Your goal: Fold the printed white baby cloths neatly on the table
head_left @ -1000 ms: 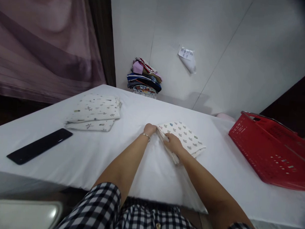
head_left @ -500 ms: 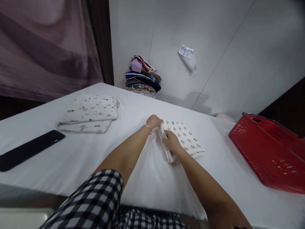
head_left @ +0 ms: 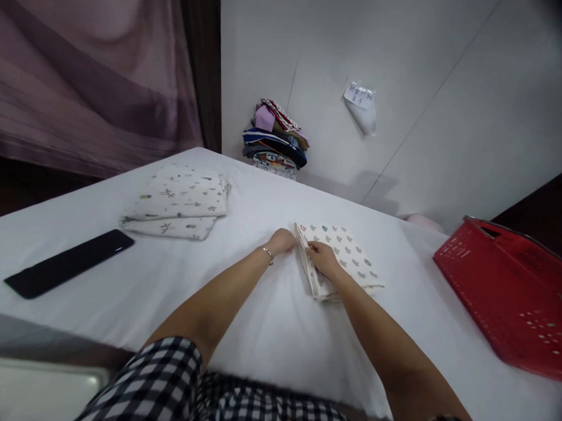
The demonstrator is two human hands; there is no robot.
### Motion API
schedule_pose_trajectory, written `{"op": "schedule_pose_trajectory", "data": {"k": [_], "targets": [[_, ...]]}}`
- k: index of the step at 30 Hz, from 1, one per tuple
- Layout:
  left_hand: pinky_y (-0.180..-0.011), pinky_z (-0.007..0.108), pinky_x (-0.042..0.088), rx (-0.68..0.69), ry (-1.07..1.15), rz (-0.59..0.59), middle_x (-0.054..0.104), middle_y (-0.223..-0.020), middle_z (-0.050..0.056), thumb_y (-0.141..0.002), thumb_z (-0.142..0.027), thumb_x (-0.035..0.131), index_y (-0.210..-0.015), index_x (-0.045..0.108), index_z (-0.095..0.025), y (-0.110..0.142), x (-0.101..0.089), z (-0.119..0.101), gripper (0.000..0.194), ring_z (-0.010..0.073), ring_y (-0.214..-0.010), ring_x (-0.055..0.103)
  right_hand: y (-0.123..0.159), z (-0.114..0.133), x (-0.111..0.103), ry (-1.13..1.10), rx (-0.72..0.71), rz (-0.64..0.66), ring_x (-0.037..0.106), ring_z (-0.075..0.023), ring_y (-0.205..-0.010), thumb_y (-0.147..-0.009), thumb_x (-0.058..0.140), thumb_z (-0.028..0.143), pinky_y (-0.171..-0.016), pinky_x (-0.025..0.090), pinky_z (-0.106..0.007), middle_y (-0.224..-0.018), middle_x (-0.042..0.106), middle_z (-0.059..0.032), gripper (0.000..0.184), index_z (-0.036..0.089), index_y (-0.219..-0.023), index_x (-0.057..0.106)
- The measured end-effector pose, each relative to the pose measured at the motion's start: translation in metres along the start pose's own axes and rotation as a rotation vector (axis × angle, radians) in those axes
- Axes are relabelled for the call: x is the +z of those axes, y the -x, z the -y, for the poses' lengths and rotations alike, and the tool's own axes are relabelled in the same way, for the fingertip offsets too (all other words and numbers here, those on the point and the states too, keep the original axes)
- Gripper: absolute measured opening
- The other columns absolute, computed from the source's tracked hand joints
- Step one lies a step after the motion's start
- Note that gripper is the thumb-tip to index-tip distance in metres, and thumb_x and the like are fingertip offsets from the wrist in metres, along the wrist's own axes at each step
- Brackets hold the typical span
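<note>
From where I stand, nearest of all is the person's checked shirt (head_left: 255, 409) along the bottom of the frame, with both bare forearms reaching up over a white-covered table (head_left: 239, 338). Just right of the frame's middle lies a folded cloth (head_left: 348, 256), white with small grey motifs, its layered edge facing left. The right hand (head_left: 323, 260) is at that edge, thumb and fingers closed in what looks like a light pinch on the layers. The left hand (head_left: 281, 241), a bracelet (head_left: 269, 255) at its wrist, is by the upper corner of the same edge; I can't tell how far its fingers are open, or whether they touch the fabric. The step in hand looks to me like evening up that edge, and I'd say the next move calls for a gentle hold that keeps the layers together. A black slab (head_left: 69, 263) lies at the left of the frame, a red basket (head_left: 503, 298) at the right. Farther off, a second patterned cloth (head_left: 184, 198) rests upper left of the hands, and beyond the table's far edge rises a pile of clothes (head_left: 277, 140), against the pale wall (head_left: 406, 49)
</note>
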State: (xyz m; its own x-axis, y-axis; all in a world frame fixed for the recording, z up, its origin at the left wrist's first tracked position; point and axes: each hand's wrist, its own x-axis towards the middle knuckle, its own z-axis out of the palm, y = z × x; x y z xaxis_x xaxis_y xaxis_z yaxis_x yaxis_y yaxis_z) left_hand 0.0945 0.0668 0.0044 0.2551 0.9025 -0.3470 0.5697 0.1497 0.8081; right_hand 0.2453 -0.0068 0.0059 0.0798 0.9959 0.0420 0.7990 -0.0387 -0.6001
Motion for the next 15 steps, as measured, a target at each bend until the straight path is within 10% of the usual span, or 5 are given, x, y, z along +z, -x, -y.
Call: {"op": "schedule_pose_trajectory", "data": {"k": [15], "targets": [[-0.039,0.018,0.03,-0.057,0.286,0.095,0.06,-0.053,0.001,-0.08,-0.021,0.057,-0.062,0.055,-0.012,0.058,0.038,-0.001,0.02,0.0075,-0.042,0.053,0.036,0.005,-0.006,0.198,-0.158,-0.072,0.061,-0.0181,-0.084,-0.083,0.05,0.018,-0.075,0.042,-0.026,-0.09,0.069,-0.0058,0.021,0.02,-0.088,0.07]]}}
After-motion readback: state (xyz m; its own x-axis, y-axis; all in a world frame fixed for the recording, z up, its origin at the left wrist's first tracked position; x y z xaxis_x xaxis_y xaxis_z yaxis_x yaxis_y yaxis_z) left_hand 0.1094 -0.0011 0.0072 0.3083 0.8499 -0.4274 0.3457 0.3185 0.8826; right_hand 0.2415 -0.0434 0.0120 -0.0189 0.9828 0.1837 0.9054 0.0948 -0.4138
